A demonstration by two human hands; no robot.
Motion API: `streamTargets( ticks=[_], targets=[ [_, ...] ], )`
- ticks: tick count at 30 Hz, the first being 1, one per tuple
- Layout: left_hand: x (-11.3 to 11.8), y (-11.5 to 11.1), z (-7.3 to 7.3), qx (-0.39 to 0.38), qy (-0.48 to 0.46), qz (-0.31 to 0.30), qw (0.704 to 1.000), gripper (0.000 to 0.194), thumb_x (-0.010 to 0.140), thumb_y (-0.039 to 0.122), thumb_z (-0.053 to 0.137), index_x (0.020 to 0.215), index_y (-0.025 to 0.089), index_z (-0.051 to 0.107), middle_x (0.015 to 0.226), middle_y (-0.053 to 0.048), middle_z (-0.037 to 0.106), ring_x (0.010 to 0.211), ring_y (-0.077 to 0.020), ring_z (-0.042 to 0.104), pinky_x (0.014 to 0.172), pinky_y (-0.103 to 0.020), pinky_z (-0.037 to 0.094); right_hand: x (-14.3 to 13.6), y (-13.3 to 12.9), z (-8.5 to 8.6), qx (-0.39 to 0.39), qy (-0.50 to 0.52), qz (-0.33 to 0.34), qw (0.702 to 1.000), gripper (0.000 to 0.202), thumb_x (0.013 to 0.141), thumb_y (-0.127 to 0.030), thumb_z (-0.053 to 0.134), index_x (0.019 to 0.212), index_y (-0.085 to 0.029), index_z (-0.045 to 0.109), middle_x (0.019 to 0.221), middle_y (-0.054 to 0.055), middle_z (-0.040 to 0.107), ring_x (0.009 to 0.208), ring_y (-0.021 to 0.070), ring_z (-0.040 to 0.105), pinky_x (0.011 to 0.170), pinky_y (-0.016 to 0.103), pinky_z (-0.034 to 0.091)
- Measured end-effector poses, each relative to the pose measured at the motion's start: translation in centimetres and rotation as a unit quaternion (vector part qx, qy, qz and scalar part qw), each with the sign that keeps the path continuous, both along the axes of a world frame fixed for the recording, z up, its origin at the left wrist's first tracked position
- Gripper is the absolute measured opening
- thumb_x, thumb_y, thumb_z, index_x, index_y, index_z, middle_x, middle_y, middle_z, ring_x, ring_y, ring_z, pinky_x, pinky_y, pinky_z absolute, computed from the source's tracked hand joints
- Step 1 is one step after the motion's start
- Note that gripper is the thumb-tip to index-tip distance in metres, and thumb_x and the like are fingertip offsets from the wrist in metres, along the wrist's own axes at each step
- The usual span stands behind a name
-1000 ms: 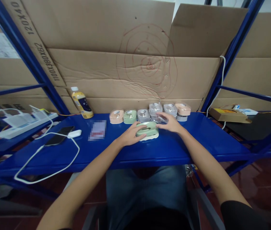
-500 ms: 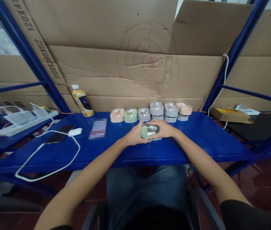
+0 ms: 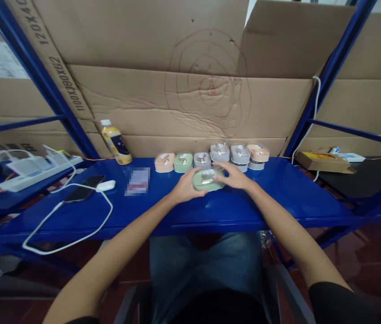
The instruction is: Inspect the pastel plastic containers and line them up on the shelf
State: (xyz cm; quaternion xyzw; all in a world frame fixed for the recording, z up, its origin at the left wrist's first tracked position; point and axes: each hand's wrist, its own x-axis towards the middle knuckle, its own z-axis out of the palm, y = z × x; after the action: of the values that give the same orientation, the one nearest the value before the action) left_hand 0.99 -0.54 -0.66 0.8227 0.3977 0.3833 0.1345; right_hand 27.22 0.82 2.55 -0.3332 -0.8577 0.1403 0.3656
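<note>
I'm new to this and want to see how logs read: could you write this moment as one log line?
left hand: on green container | right hand: on same container | behind: row of containers

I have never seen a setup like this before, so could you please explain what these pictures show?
There is no machine here: these are a person's own bare hands. Every picture comes from one camera worn on the head, looking forward and down, so the arms reach in from the bottom.

The left hand and the right hand hold a green container between them, above a blue table. Behind it stands a row of similar containers in pink, green and grey, some stacked. Further left are a bottle with a yellow body, a flat item blurred out in the picture, and a dark phone. Cardboard forms the backdrop.
</note>
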Motion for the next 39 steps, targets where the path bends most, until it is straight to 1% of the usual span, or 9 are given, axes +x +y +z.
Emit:
streamTargets(
  ticks=[3, 7, 14, 18, 21, 25, 30, 34, 39],
  targets=[
    [-0.5, 0.6, 1.9, -0.018, -0.082, 0.145, 0.986, 0.081, 0.073, 0.052, 0.083, 0.14, 0.018, 0.051, 0.14, -0.016, 0.064, 0.131, -0.0358, 0.061, 0.114, -0.051, 0.047, 1.8, 1.0, 0.8, 0.029, 0.141, -0.109, 0.984, 0.059, 0.102, -0.069, 0.04, 0.125, -0.025, 0.072, 0.122, 0.011, 0.073, 0.11, 0.0278, 0.068, 0.1, 0.047, 0.054],
    [0.4, 3.4, 4.5, -0.05, -0.114, 0.316, 0.941, 0.083, 0.079, 0.054, 0.08, 0.143, 0.015, 0.044, 0.146, -0.021, 0.056, 0.141, -0.036, 0.051, 0.116, -0.048, 0.042, 3.1, 2.2, 1.0, 0.07, 0.196, -0.197, 0.958, 0.065, 0.102, -0.073, 0.033, 0.103, -0.024, 0.076, 0.104, 0.01, 0.076, 0.1, 0.0277, 0.069, 0.095, 0.046, 0.055],
    [6.6, 8.3, 6.2, -0.09, -0.049, 0.395, 0.913, 0.086, 0.077, 0.047, 0.084, 0.141, 0.006, 0.045, 0.141, -0.032, 0.05, 0.135, -0.0457, 0.052, 0.11, -0.052, 0.043, 2.2, 1.8, 0.5, 0.064, 0.148, -0.19, 0.969, 0.069, 0.102, -0.074, 0.031, 0.099, -0.021, 0.075, 0.099, 0.011, 0.076, 0.101, 0.0285, 0.069, 0.096, 0.045, 0.054],
    [9.1, 9.0, 5.8, -0.076, -0.032, 0.426, 0.901, 0.082, 0.083, 0.047, 0.08, 0.142, 0.002, 0.044, 0.142, -0.035, 0.049, 0.136, -0.0461, 0.05, 0.11, -0.052, 0.04, 2.2, 1.7, 0.8, 0.065, 0.145, -0.198, 0.967, 0.073, 0.102, -0.075, 0.028, 0.099, -0.021, 0.076, 0.097, 0.011, 0.076, 0.1, 0.0282, 0.069, 0.095, 0.045, 0.053],
    [9.4, 8.8, 5.6, -0.067, -0.025, 0.412, 0.908, 0.072, 0.094, 0.056, 0.063, 0.139, 0.001, 0.047, 0.14, -0.036, 0.052, 0.135, -0.0464, 0.051, 0.11, -0.053, 0.039, 2.3, 1.9, 0.8, 0.067, 0.143, -0.198, 0.967, 0.072, 0.102, -0.075, 0.028, 0.099, -0.023, 0.077, 0.095, 0.011, 0.076, 0.099, 0.0282, 0.069, 0.094, 0.045, 0.054],
    [6.4, 8.4, 6.1, -0.054, -0.006, 0.379, 0.924, 0.057, 0.106, 0.05, 0.033, 0.132, 0.003, 0.055, 0.131, -0.034, 0.061, 0.129, -0.0444, 0.056, 0.108, -0.055, 0.039, 2.3, 2.1, 0.5, 0.065, 0.15, -0.185, 0.969, 0.072, 0.101, -0.076, 0.029, 0.099, -0.023, 0.078, 0.098, 0.011, 0.076, 0.098, 0.029, 0.07, 0.096, 0.047, 0.054],
    [-1.4, 8.3, 6.1, -0.031, 0.065, 0.424, 0.903, 0.05, 0.097, 0.031, 0.048, 0.142, 0.011, 0.055, 0.138, -0.028, 0.056, 0.131, -0.0425, 0.053, 0.107, -0.054, 0.042, 2.2, 2.0, 0.3, 0.061, 0.145, -0.184, 0.97, 0.072, 0.101, -0.075, 0.029, 0.101, -0.023, 0.078, 0.099, 0.011, 0.076, 0.097, 0.0284, 0.07, 0.097, 0.046, 0.054],
    [-5.8, 8.4, 4.6, -0.051, 0.15, 0.419, 0.894, 0.056, 0.095, 0.046, 0.052, 0.146, 0.024, 0.058, 0.152, -0.021, 0.047, 0.14, -0.0437, 0.044, 0.112, -0.057, 0.038, 2.0, 1.9, 0.2, 0.059, 0.133, -0.18, 0.973, 0.071, 0.102, -0.074, 0.029, 0.097, -0.022, 0.077, 0.096, 0.011, 0.076, 0.094, 0.0281, 0.07, 0.094, 0.046, 0.054],
    [-7.3, 8.7, 2.9, -0.13, 0.168, 0.404, 0.89, 0.059, 0.099, 0.057, 0.036, 0.148, 0.033, 0.056, 0.159, -0.019, 0.041, 0.139, -0.0497, 0.043, 0.109, -0.068, 0.036, 2.1, 1.9, 0.1, 0.045, 0.125, -0.174, 0.976, 0.071, 0.102, -0.074, 0.03, 0.095, -0.021, 0.077, 0.093, 0.011, 0.075, 0.093, 0.0281, 0.07, 0.092, 0.045, 0.054]
  ],
)
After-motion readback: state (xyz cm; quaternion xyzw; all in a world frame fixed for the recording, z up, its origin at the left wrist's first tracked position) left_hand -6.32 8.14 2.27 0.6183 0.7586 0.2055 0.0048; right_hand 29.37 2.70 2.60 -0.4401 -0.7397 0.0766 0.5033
